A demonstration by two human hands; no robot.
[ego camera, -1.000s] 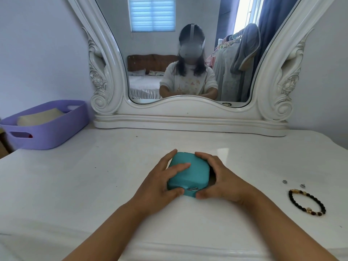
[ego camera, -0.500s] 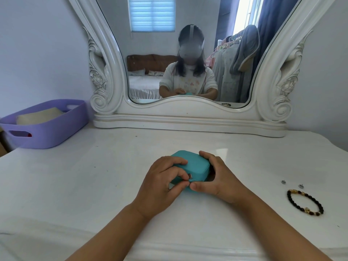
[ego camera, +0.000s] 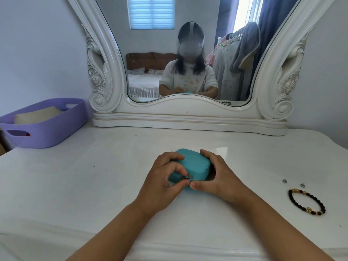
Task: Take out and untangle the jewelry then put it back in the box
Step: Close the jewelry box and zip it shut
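Both my hands on the teal jewelry box at the front middle of the white tabletop.

The tabletop [ego camera: 94,176] carries a white carved mirror [ego camera: 188,117] along its back edge and a purple basket [ego camera: 47,129] at its back left corner. The zipped teal jewelry box [ego camera: 195,164] sits near the front edge, midway between the sides. My right hand [ego camera: 220,178] wraps the box's right side, fingers curled over the top, thumb against the front. My left hand [ego camera: 162,183] pinches the metal zipper pull [ego camera: 187,177] on the box's front face between thumb and forefinger. Toward the right edge lies a dark beaded bracelet [ego camera: 307,202], with 2 small silver earrings [ego camera: 293,182] just behind it.
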